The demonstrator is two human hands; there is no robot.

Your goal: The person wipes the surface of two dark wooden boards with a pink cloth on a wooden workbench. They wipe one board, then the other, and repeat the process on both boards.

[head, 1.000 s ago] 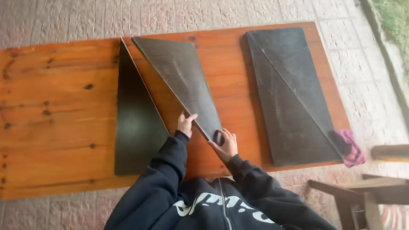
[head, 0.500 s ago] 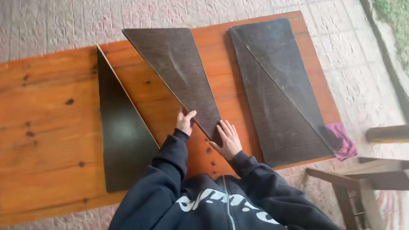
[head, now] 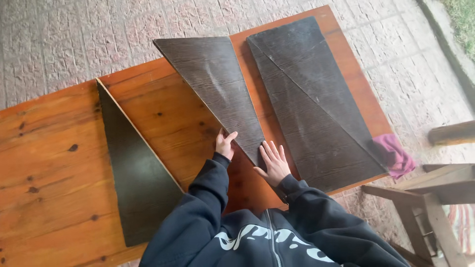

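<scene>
A dark wood-grain triangular board (head: 217, 84) lies flat on the orange wooden table (head: 54, 168), its narrow tip pointing toward me. My left hand (head: 224, 144) touches the board's left edge near the tip, fingers curled against it. My right hand (head: 271, 161) rests flat with fingers spread on the tip's right side. To the right, two more dark triangular boards (head: 316, 104) lie together as a rectangle. Another dark triangular board (head: 136, 180) lies to the left.
A pink cloth (head: 393, 154) lies at the table's right corner. A wooden chair or stool (head: 425, 198) stands to the right of the table. Paved stone floor (head: 99, 34) surrounds the table.
The middle triangular board has swung toward the right-hand pair and now lies flat. My right hand has spread open flat on its tip. The view has shifted.
</scene>
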